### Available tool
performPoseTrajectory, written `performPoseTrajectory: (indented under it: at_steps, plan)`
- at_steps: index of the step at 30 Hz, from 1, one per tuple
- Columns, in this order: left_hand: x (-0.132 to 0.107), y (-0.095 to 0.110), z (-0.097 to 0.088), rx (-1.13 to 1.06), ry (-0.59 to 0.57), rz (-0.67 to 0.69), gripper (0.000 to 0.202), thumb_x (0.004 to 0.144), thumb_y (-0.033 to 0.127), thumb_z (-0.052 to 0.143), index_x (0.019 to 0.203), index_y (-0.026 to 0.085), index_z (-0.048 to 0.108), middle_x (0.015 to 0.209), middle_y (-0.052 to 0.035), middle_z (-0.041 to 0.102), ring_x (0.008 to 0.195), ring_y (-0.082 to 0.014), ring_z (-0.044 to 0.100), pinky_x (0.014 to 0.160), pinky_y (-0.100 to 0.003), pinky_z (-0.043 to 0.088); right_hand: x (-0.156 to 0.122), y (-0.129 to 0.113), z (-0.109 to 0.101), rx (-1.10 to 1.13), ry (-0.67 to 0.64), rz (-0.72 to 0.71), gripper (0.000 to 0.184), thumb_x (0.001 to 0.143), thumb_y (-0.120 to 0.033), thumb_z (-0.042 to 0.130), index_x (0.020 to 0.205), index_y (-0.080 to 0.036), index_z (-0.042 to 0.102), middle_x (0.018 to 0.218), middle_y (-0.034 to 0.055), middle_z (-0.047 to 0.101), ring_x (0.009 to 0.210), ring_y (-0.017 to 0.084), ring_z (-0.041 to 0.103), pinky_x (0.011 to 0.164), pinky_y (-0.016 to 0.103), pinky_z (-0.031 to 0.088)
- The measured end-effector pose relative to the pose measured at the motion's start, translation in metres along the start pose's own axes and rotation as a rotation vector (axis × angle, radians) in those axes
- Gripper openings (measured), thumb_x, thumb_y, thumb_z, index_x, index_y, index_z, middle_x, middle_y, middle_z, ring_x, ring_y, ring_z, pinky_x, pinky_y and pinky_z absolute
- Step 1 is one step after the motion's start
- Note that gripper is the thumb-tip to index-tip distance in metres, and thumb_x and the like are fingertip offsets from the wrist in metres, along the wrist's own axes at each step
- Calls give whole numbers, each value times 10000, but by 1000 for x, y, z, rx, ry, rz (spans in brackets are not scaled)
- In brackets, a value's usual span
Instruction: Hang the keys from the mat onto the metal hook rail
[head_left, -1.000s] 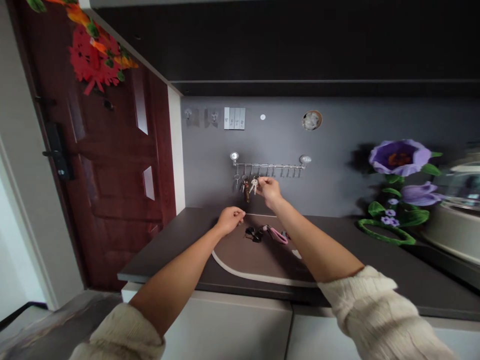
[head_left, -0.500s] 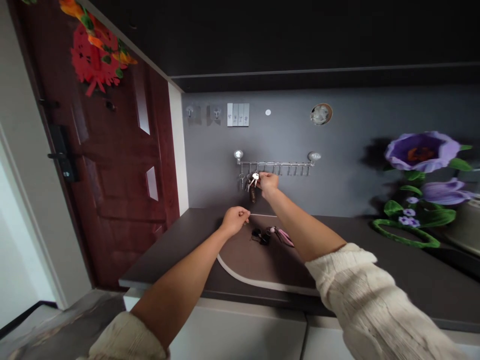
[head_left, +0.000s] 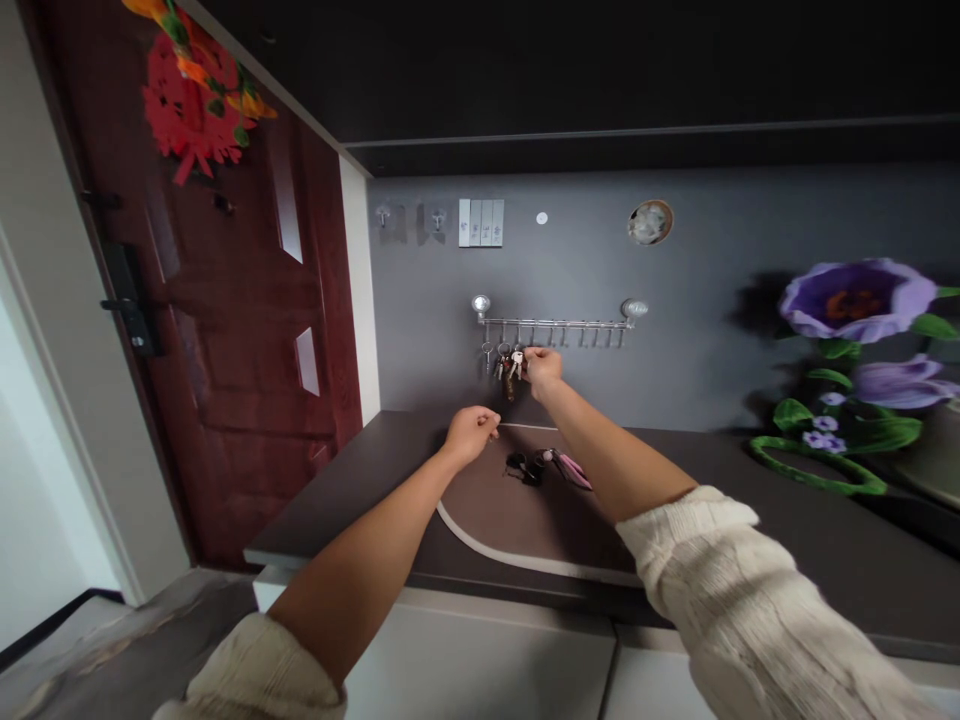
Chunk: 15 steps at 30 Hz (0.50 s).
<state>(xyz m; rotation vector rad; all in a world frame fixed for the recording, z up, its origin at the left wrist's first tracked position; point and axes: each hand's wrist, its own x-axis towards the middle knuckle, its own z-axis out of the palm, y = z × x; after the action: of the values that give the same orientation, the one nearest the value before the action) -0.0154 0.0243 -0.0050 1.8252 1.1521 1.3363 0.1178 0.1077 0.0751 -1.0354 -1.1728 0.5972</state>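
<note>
Head cam: my R hand (head_left: 543, 372) is up by the metal hook rack (head_left: 562, 324) on the wall, fingertips pinched on the silver keys (head_left: 517, 360) just under the bar; can't tell if their ring's on a hook. A small key (head_left: 487, 358) hangs a bit further L. My L hand (head_left: 472, 434) is lower, fingers curled closed, thumb to index, over the brown mat (head_left: 510, 520), near the black keys (head_left: 531, 470) w/ a pink strap (head_left: 571, 468) beside 'em.
</note>
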Motion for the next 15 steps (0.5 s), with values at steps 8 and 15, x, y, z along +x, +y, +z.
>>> performPoseTrajectory:
  at_steps: [8, 15]
  plan:
    - [-2, 3, -3, -75, -6, -39, 182, 741, 259, 483, 800, 118, 581, 571, -8, 561, 492, -65, 480, 510, -187, 378, -13, -12, -6, 73, 36, 125, 42, 708, -166, 480, 688, -149, 513, 601, -3, 566, 519, 67, 529, 501, 195, 457]
    - [-6, 12, -10, -165, 32, -113, 159, 736, 202, 493, 855, 120, 559, 616, -18, 576, 526, -71, 498, 503, -186, 362, -31, -22, -21, 77, -20, 171, 61, 717, -126, 450, 689, -161, 491, 654, -15, 529, 567, 63, 537, 532, 208, 458]
